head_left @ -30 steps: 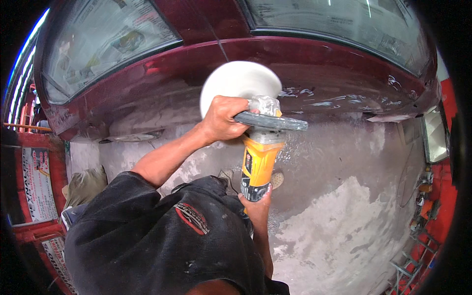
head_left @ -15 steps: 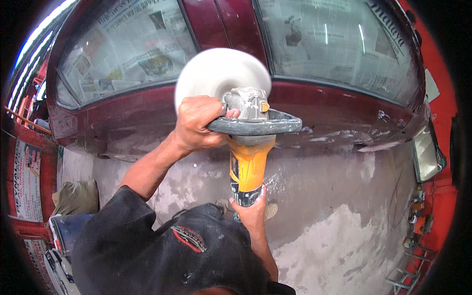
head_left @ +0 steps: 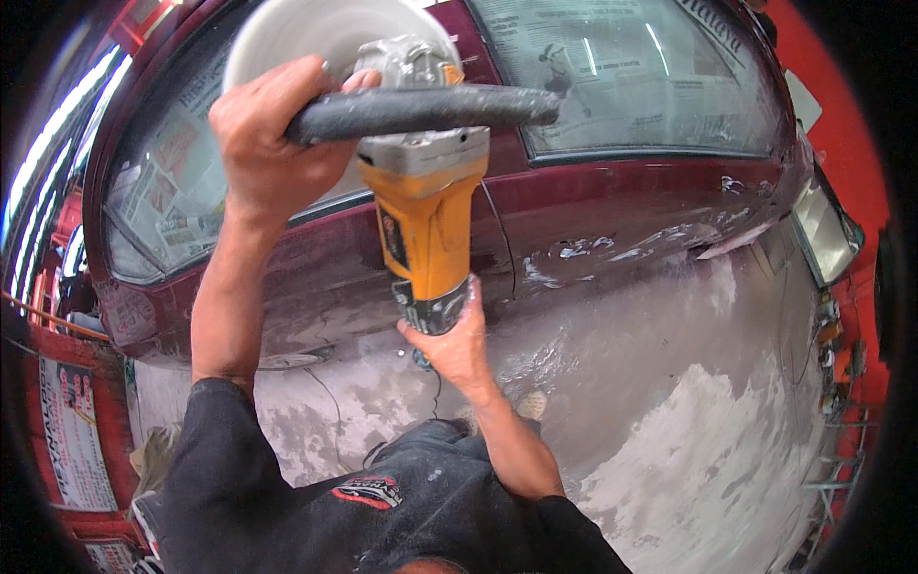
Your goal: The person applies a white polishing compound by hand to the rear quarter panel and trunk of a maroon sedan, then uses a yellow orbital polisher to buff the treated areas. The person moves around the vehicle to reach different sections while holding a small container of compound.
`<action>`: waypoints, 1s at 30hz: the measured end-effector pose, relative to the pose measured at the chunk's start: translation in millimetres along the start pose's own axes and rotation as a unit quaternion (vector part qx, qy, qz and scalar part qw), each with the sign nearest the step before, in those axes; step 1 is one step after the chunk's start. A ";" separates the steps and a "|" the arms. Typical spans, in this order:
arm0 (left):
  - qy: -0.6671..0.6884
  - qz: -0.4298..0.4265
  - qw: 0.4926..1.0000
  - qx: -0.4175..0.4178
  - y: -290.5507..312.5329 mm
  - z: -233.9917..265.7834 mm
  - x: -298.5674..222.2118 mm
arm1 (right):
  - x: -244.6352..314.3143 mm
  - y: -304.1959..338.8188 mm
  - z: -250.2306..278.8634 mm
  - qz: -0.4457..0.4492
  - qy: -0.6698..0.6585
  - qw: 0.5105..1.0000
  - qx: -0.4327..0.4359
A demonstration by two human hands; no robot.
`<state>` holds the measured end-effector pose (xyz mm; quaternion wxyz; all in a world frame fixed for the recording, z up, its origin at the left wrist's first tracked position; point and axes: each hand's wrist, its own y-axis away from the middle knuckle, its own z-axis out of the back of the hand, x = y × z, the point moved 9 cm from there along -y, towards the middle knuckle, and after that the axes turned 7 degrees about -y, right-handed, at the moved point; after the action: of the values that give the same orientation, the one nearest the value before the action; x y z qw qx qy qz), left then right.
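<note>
A yellow and grey car polisher [head_left: 430, 230] is held up in front of me, its white round pad [head_left: 330, 33] at the upper end, blurred as if spinning. My left hand [head_left: 282, 139] is closed round the black loop handle [head_left: 430, 110] near the pad. Down at the black butt end, my right hand [head_left: 459, 335] grips the tool's body. Beyond stands a dark red car [head_left: 612, 206] with newspaper-covered windows [head_left: 622, 86]. The pad overlaps the roof and window pillar in view; whether it touches them I cannot tell. White smears [head_left: 574, 251] mark the car's side.
A power cord [head_left: 437, 392] hangs below the polisher. The grey floor [head_left: 660, 459] is wet and patchy. At right are the car's side lamp [head_left: 824, 251], a red wall [head_left: 851, 124] and a metal rack [head_left: 841, 478]. A printed sign [head_left: 76, 435] hangs at left.
Both hands have raised the polisher up and to the left, from below the windows toward the roof. More of the car's lower side shows now. Neither hand has let go.
</note>
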<state>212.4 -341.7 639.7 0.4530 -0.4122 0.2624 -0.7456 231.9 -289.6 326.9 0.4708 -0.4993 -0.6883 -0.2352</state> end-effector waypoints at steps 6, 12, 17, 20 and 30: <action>0.029 -0.005 0.999 0.042 30.2 -12.6 -22.4 | -32.8 23.7 0.8 0.005 0.018 1.000 -0.009; 0.075 -0.017 0.994 0.077 53.4 -36.1 -50.0 | -65.5 55.8 11.4 -0.039 -0.013 0.999 -0.012; 0.104 -0.048 0.986 0.123 63.5 -62.2 -76.3 | -89.3 67.3 24.5 -0.096 -0.006 0.995 -0.022; 0.111 -0.070 0.982 0.132 69.0 -68.8 -79.4 | -90.3 72.0 18.6 -0.066 -0.010 0.996 -0.055; 0.098 -0.127 0.981 0.111 79.2 -40.1 -56.0 | -121.8 62.3 -52.1 -0.003 -0.059 0.997 -0.054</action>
<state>228.6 -326.8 537.1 0.3693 -0.3148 0.1667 -0.8583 317.1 -363.4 233.5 0.4012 -0.5352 -0.7024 -0.2435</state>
